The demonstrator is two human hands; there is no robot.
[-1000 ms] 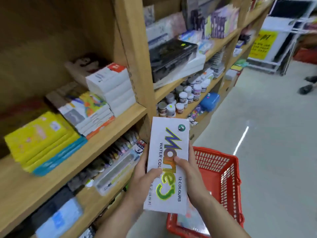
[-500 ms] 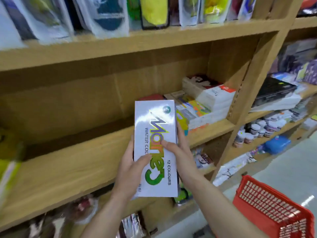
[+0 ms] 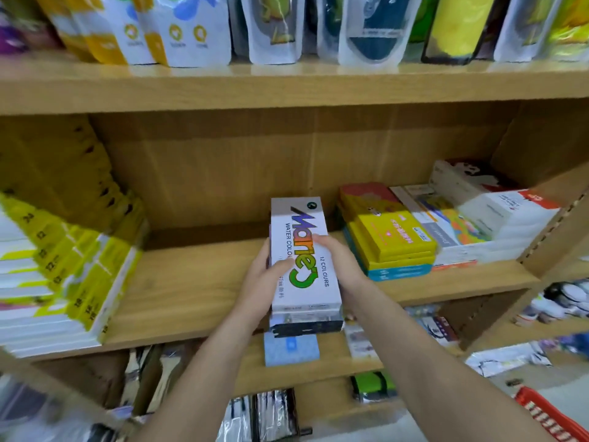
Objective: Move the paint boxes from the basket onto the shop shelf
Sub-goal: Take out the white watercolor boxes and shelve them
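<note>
I have the white paint box (image 3: 301,256) lengthwise between both palms, lid up, its far end pointed at the back of the shelf (image 3: 191,298). Under it I can see the dark edge of a lower box (image 3: 306,323), so I judge I am carrying more than one at once. My left hand (image 3: 264,279) wraps the left long side with the thumb laid across the lid. My right hand (image 3: 338,266) clamps the opposite side, fingers curled over the top edge. That two-sided squeeze is what stops the boxes sliding on each other.

The far half hangs over the bare board and the near end overhangs the front lip. I cannot tell whether the underside touches the wood yet. I am aiming for the gap because it is the only free stretch: yellow boxes (image 3: 395,240) lie just to the right with white boxes (image 3: 497,215) beyond them, and a leaning yellow-and-white stack (image 3: 63,275) fills the left end.

Next I would slide it straight in, keeping off the yellow boxes (my right knuckles are the part likely to catch them).

The red basket (image 3: 548,416) sits low at my right, only its corner showing, so I cannot say what is left in it. Pouches (image 3: 274,30) line the board above.
</note>
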